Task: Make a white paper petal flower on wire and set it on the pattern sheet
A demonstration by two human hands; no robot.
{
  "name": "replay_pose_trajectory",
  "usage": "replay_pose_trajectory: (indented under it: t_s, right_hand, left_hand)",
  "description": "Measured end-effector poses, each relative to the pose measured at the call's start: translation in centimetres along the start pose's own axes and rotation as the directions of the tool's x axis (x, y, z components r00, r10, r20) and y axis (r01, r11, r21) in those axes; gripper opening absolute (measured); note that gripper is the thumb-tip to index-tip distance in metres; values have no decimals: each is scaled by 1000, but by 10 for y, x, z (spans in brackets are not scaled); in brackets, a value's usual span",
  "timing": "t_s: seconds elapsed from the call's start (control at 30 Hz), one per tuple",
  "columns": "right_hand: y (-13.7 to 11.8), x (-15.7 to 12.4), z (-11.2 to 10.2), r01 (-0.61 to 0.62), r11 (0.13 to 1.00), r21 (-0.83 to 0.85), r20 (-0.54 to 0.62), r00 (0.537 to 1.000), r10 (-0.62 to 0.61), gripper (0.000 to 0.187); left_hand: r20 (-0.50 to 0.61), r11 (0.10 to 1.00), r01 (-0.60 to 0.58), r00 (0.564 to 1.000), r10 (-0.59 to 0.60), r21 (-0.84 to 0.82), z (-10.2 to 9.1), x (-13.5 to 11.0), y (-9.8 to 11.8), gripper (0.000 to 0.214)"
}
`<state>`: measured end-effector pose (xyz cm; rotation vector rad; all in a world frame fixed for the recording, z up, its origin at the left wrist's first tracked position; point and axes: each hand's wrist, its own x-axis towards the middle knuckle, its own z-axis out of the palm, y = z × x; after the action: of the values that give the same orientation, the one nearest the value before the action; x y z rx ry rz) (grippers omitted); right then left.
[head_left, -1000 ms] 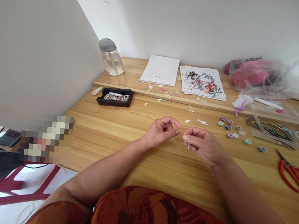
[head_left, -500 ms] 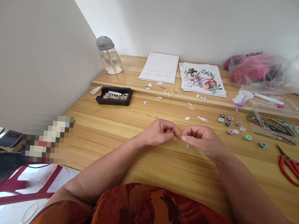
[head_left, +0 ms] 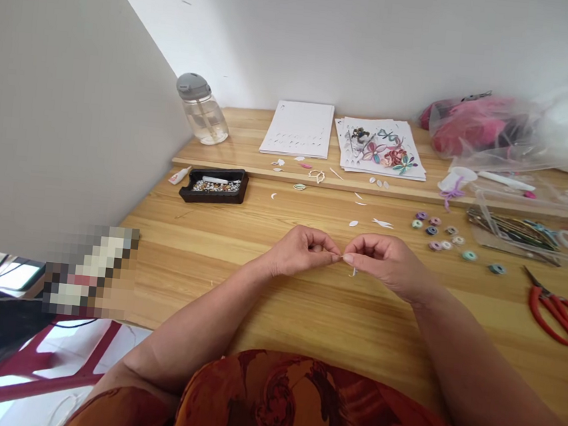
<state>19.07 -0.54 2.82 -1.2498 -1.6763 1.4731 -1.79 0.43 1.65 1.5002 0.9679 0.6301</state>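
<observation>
A plain white wall (head_left: pixel 359 53) closes off the back of my workspace, a grey partition (head_left: pixel 58 104) rises on the left, and a wooden table (head_left: pixel 303 329) spreads under my forearms, with a raised ledge (head_left: pixel 246 129) along its far edge. My hands meet near the middle of the table, so I take them as the centre of the dial. My left hand (head_left: pixel 305 252) is pinched narrow, thumb against finger, on what looks like a fine strand (head_left: pixel 343 257), too small to make out well. My right hand (head_left: pixel 384 263) is pinched too, its fingertips just beside the left ones, and a small pale piece (head_left: pixel 354 271) hangs below its fingers, at about 5 o'clock from where the tips meet. At 12 o'clock a white leaf shape (head_left: pixel 353 224) lies flat, with thin white cutouts (head_left: pixel 382 223) near it towards 1 o'clock. A green-edged leaf (head_left: pixel 299 187) lies between 10 and 11. Between 9 and 10 is a black tray (head_left: pixel 240 192) of beads; a bottle (head_left: pixel 205 115) with a grey lid stands on the ledge at 10. White sheets (head_left: pixel 296 130) lie at 11, and a stack of papers bearing colourful flowers (head_left: pixel 380 148) between 12 and 1. Between 2 and 3 I have 10 little spools (head_left: pixel 431 230), then a clear plastic box (head_left: pixel 561 256) of slender tools farther out. Red-handled scissors (head_left: pixel 553 312) rest just past 3, well apart from my fingers.
</observation>
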Motion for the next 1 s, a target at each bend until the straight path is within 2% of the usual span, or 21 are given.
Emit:
replay_pose_trajectory:
  t_s: [0.33, 0.5, 0.6, 0.73, 1.0]
  right_hand:
    - [5, 3, -2, 31, 986, 165, -86, 996, -17, 33]
    - [7, 4, 4, 41, 982, 187, -97, 995, -23, 31]
    - [11, 5, 7, 44, 983, 177, -128, 991, -21, 30]
    - [14, 6, 12, 40, 979, 200, -143, 990, -12, 28]
    - [11, 6, 21, -27, 921, 389, -101, 992, 71, 29]
  left_hand:
    - [-247, 987, -57, 969, 19, -149, 0, 4, -2, 37]
    - [-244, 931, -25, 967, -69, -365, 0, 8, -6, 34]
    - [-237, 898, -4, 965, -112, -441, 1, 9, -7, 32]
    - [-247, 883, -13, 962, -117, -470, 4, 10, -10, 30]
    - [-299, 876, -70, 950, -87, -477, 7, 12, -11, 29]
